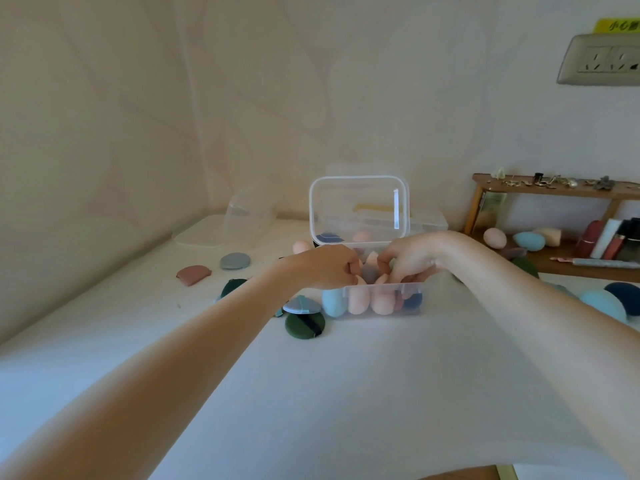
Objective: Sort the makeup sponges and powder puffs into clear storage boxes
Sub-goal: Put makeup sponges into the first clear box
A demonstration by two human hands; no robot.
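Clear storage box (382,299) at table centre, part filled: peach sponges (369,301), one blue sponge (333,302), dark one at right end. Both hands over box; left hand (329,266) fingers curled, seems to pinch peach sponge, blur leaves doubt; right hand (407,259) fingers curled down among sponges, hold unclear. Second clear box (358,209) behind, few pieces inside. Left over: green puff (304,325), grey puff (235,260), pink puff (193,274) on white table (346,393), blue sponge on shelf (529,240). Judgement: roughly midway.

A yellow sticker (618,25) above the wall socket (601,59) reads "小心", rest cut off.
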